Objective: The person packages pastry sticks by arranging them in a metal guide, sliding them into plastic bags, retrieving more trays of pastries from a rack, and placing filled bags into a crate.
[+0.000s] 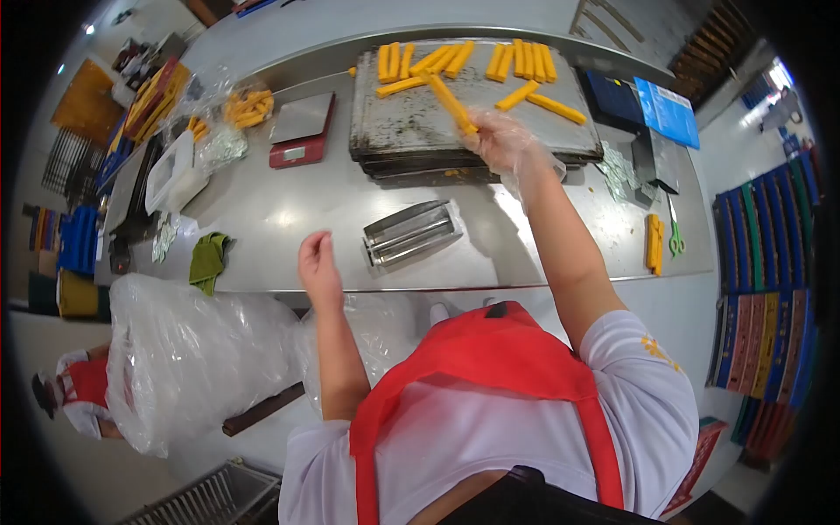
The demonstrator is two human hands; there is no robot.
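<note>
My right hand [503, 142], in a clear plastic glove, holds a long yellow stick [451, 103] over the stacked metal trays [437, 129]. More yellow sticks [525, 61] lie in groups along the top tray's far side, with a few loose ones nearer. Bare and raised at the table's front edge, my left hand [320, 269] has its fingers held together; whether anything is between them is hidden. To its right, a metal cutter-like tool with bars [411, 233] lies on the steel table [324, 194].
Back left are a red scale [302, 131], a bag of yellow pieces [249, 107] and a white container [171, 175]. A green cloth [208, 262] hangs at the front edge. Green scissors [675, 236] lie right. Large plastic bags [192, 350] and another person [83, 385] are left.
</note>
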